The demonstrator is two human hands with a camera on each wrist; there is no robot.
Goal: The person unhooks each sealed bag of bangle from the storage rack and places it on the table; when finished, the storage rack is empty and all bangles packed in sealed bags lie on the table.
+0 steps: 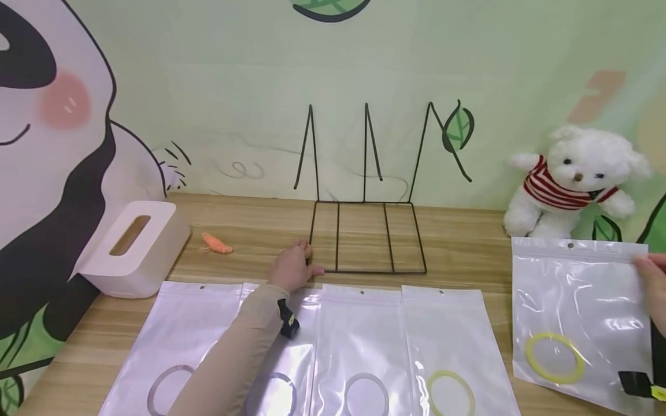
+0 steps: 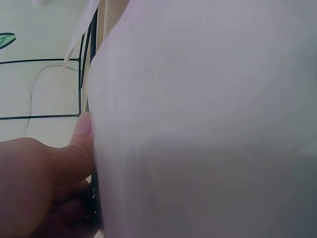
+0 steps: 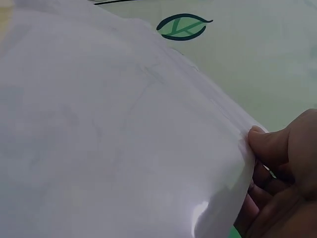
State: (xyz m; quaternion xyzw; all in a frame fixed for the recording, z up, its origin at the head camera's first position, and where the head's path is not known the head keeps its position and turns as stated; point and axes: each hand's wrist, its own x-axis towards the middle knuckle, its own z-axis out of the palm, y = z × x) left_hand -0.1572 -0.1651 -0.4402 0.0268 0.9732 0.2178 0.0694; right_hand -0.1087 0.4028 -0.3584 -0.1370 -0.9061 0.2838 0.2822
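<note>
My left hand [image 1: 292, 267] grips the front left corner of a black wire rack [image 1: 387, 272]. The rack has a flat base and three pointed hooks standing up at the back. In the left wrist view the thumb [image 2: 81, 148] lies along the rack's edge, and a blurred pale sheet covers most of the picture. At the far right my right hand [image 1: 654, 289] pinches a clear-fronted white zip bag [image 1: 583, 300] by its upper right edge. A yellow ring [image 1: 554, 358] shows in that bag. The right wrist view shows the thumb [image 3: 267, 146] on the bag's corner.
Several similar zip bags [image 1: 359, 335] lie in a row along the front, with grey rings and one yellow ring [image 1: 450, 393]. A white tissue box [image 1: 130, 248] and an orange shrimp-like toy [image 1: 217, 243] are on the left. A white teddy bear [image 1: 577, 173] sits back right.
</note>
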